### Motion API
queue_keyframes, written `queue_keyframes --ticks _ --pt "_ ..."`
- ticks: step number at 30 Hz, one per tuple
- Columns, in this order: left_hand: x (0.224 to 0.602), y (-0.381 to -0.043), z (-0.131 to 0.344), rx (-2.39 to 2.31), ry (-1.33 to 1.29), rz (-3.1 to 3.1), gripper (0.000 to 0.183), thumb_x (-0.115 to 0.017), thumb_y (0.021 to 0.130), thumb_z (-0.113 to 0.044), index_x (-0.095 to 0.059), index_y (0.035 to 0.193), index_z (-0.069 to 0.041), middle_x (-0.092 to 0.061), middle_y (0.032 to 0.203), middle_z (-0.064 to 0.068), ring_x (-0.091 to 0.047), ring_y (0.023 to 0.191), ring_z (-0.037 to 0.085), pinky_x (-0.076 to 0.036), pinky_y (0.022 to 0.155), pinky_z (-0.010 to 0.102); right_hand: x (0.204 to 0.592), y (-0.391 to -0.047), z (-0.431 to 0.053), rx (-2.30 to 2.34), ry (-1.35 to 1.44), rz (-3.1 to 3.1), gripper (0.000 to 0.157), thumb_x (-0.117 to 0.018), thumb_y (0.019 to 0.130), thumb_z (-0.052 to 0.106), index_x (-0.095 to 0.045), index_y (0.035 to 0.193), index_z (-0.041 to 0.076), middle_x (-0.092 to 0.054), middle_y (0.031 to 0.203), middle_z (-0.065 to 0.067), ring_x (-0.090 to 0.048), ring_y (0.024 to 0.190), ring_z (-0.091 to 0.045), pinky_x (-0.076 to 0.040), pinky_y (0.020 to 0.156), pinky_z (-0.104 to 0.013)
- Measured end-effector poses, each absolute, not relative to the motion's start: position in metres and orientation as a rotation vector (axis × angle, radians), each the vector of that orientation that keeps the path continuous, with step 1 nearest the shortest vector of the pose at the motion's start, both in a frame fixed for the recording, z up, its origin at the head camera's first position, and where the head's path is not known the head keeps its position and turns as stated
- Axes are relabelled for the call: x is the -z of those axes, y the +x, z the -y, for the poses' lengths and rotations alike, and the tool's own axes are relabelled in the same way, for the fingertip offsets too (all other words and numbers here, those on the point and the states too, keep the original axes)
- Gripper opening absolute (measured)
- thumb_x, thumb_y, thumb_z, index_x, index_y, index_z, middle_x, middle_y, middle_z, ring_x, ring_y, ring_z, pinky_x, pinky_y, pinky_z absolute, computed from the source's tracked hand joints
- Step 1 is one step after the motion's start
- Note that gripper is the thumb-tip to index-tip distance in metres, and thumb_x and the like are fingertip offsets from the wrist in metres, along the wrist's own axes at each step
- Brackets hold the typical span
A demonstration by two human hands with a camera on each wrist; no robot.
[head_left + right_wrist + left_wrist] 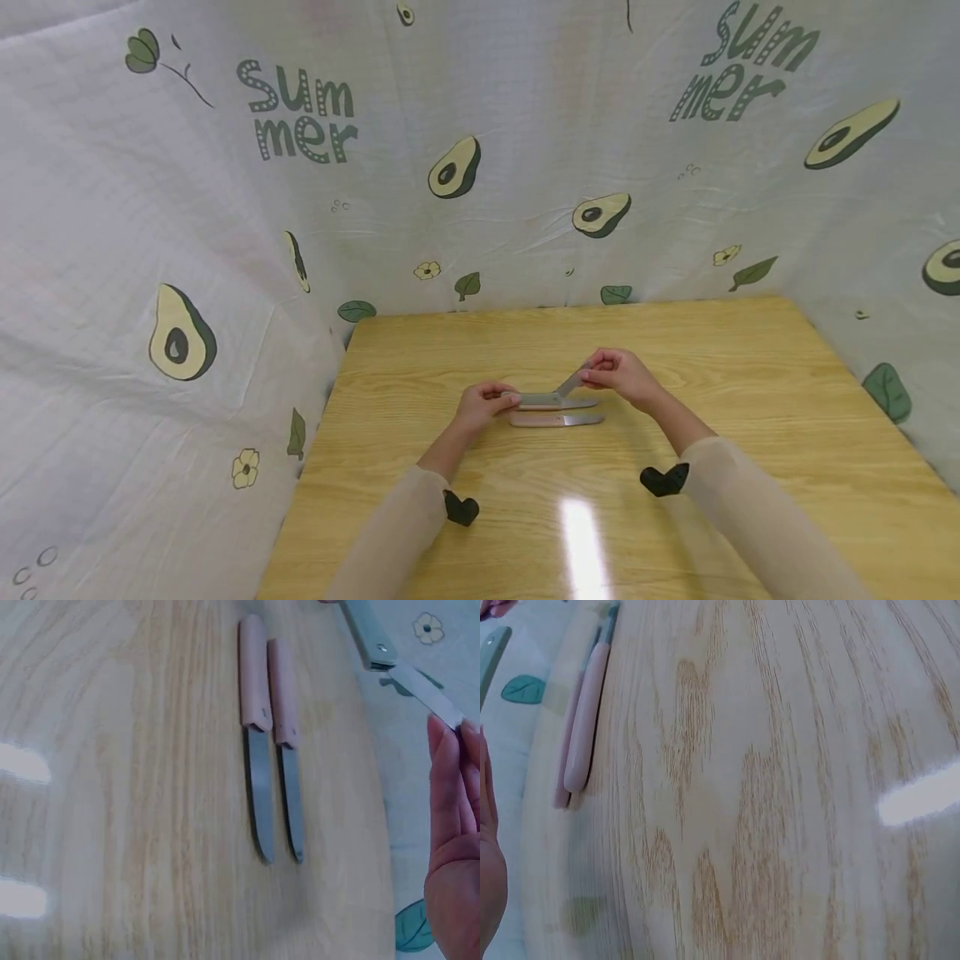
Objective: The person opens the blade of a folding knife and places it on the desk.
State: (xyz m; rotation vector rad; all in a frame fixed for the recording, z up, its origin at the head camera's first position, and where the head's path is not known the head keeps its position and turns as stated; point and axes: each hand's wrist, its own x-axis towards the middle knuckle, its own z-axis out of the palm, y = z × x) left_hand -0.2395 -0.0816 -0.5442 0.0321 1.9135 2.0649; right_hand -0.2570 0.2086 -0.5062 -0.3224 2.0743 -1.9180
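A green-handled folding knife [369, 634] is held above the table between both hands, its blade [426, 697] swung partway out at an angle. My left hand [480, 406] grips the end of the green handle [538, 400]. The thumb and fingers of my right hand [618, 377] pinch the blade near its tip. Below lie two pink-handled folding knives with their blades out, side by side: the nearer knife [256, 682] and the farther knife [283, 697]. In the left wrist view, my left hand [490, 877] shows only at the edge, beside part of the green handle [492, 658].
The light wood table [420, 350] is bordered at the back and sides by a white cloth [525, 242] printed with avocados and leaves. A bright light reflection falls on the front of the tabletop. Dark wrist straps [666, 480] hang at both cuffs.
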Motion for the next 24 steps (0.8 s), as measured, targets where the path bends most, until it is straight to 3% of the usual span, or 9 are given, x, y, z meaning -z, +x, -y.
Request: queue_keyframes --ticks 4,10,12,17,24 --pt "0.546 -0.242 0.083 -2.150 -0.005 -1.871 0.027 -0.068 0.087 -0.001 -0.064 0.112 0.009 -0.069 0.091 0.003 -0.069 0.084 0.010 -0.058 0.086 0.030 0.516 -0.249 -0.206 2.141 -0.229 -1.902 0.015 -0.068 0.088 0.007 -0.058 0.093 -0.004 -0.074 0.084 0.001 -0.073 0.081 -0.013 -0.058 0.080 -0.031" --pt "0.545 -0.244 0.080 -2.280 -0.068 -1.788 0.029 -0.067 0.086 0.003 -0.061 0.112 0.014 -0.069 0.088 0.001 -0.069 0.082 0.010 -0.058 0.086 0.030 0.526 -0.239 -0.199 2.394 -0.095 -1.643 0.005 -0.064 0.090 0.002 -0.059 0.091 -0.001 -0.073 0.085 -0.002 -0.074 0.083 -0.015 -0.057 0.078 -0.023" --pt "0.543 -0.244 0.079 -2.305 -0.075 -1.782 0.028 -0.067 0.086 0.004 -0.061 0.111 0.015 -0.070 0.087 0.001 -0.069 0.081 0.010 -0.058 0.085 0.029 0.528 -0.237 -0.197 2.440 -0.061 -1.583 0.003 -0.061 0.092 0.001 -0.061 0.090 0.002 -0.073 0.086 -0.003 -0.074 0.084 -0.014 -0.057 0.079 -0.022" --pt "0.543 -0.244 0.079 -2.321 -0.067 -1.776 0.025 -0.066 0.087 0.005 -0.061 0.110 0.015 -0.071 0.087 0.002 -0.069 0.080 0.010 -0.058 0.084 0.030 0.531 -0.233 -0.195 2.494 -0.031 -1.493 0.015 -0.054 0.095 -0.003 -0.062 0.086 0.006 -0.073 0.087 -0.004 -0.073 0.086 -0.015 -0.057 0.078 -0.019" --pt "0.546 -0.243 0.081 -2.280 -0.017 -1.790 0.026 -0.068 0.085 0.003 -0.062 0.109 0.014 -0.071 0.088 0.002 -0.069 0.080 0.011 -0.058 0.086 0.034 0.533 -0.231 -0.199 2.499 -0.071 -1.472 0.006 -0.060 0.093 -0.001 -0.063 0.096 0.003 -0.073 0.090 -0.004 -0.073 0.088 -0.017 -0.057 0.080 -0.022"
